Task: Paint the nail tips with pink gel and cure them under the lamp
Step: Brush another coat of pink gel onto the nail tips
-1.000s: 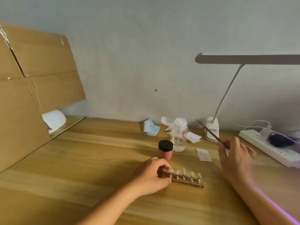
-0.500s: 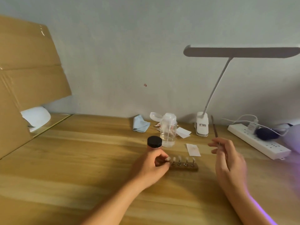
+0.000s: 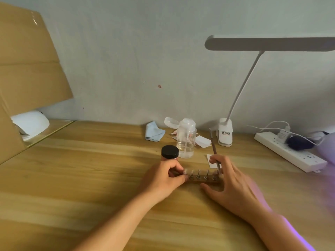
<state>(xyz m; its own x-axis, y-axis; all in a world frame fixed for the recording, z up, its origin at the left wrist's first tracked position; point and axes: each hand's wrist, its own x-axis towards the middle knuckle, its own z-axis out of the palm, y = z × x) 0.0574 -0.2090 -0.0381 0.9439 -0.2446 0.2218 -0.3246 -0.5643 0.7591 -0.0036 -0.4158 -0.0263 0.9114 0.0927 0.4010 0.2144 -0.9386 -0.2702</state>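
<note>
A small wooden holder (image 3: 203, 180) with several clear nail tips on metal stands lies on the wooden desk (image 3: 90, 169). My left hand (image 3: 163, 180) pinches its left end. My right hand (image 3: 233, 185) holds a thin brush (image 3: 213, 147) between its fingers, handle pointing up and away, and its fingertips reach the holder's right end. A pink gel jar with a black lid (image 3: 169, 152) stands just behind my left hand. Purple light falls from a curing lamp (image 3: 328, 149) at the right edge, mostly out of frame.
A clear pump bottle (image 3: 186, 140), blue cloth (image 3: 154, 132) and paper slips (image 3: 203, 141) sit behind the jar. A white clip-on desk lamp (image 3: 224, 134) and power strip (image 3: 290, 153) stand at the back right. Cardboard (image 3: 27, 60) leans at the left, over a white object (image 3: 30, 122).
My right hand came down and left with the brush, from raised in the air to the holder's right end. My left hand kept its pinch on the holder.
</note>
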